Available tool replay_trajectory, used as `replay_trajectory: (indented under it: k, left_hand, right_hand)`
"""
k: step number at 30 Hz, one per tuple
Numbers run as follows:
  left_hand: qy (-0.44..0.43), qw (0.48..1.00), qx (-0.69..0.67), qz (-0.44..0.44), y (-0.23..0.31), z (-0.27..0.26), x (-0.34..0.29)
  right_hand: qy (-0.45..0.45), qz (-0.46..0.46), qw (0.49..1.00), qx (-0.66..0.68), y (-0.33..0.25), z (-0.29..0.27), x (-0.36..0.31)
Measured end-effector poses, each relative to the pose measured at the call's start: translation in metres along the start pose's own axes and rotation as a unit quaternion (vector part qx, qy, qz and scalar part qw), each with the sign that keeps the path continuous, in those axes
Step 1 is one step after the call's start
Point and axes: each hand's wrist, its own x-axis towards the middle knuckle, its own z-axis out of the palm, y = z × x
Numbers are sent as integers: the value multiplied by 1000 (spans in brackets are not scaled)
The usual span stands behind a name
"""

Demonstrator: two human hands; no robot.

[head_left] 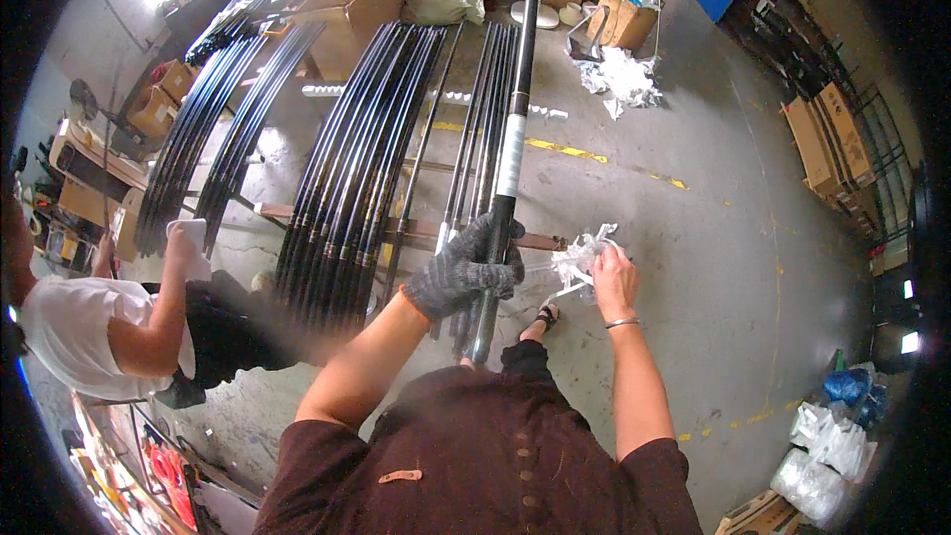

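Observation:
My left hand, in a dark grey knitted glove, is wrapped round a long black pole. The pole runs from near my body up past the top of the view, with a whitish band above the glove. Bare and wearing a bracelet, my right hand is closed on a crumpled bunch of white plastic wrap, right of the pole. Thin strips trail from the bunch. Beyond my left hand, many dark poles lie side by side on a rack.
At left, a person in a white shirt stands by more poles. A heap of white plastic lies on the floor near a cardboard box. Tall cartons stand at right; wrapped bundles sit lower right.

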Motion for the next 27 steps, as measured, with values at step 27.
replay_trajectory:
  k: [27]
  left_hand:
    - [-49, 988, -146, 15, -18, -5, 19]
  right_hand:
    - [-159, 52, 793, 586, -102, -120, 45]
